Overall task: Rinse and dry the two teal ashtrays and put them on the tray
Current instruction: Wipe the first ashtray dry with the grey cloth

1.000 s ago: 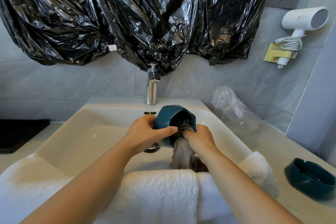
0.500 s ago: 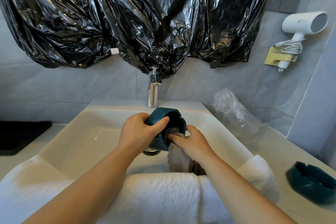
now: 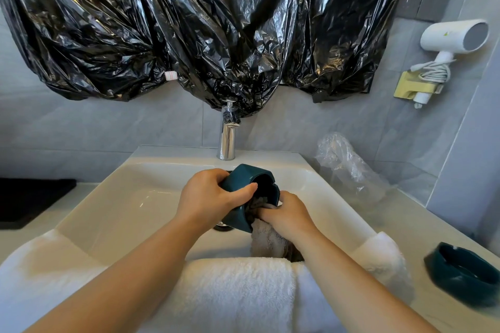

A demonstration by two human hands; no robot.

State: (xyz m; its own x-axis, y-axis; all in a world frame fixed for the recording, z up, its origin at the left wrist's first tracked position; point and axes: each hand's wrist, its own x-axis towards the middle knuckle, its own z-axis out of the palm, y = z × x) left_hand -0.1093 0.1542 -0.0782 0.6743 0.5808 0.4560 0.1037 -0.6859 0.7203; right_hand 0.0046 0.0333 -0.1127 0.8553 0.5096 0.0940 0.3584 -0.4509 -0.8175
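Grey tiled wall (image 3: 81, 127) behind a white basin (image 3: 167, 155), black plastic sheeting (image 3: 216, 21) hanging above, white hairdryer (image 3: 454, 35) mounted right.

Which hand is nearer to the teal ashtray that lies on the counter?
Right. The right hand is over the sink, left of that ashtray; the left hand is farther left.

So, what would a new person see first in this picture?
First, the crumpled black plastic bags that hang above the tap. Then, over the sink, the left hand grips a teal ashtray while the right hand presses a grey cloth into it. A second ashtray sits on the counter at the far right.
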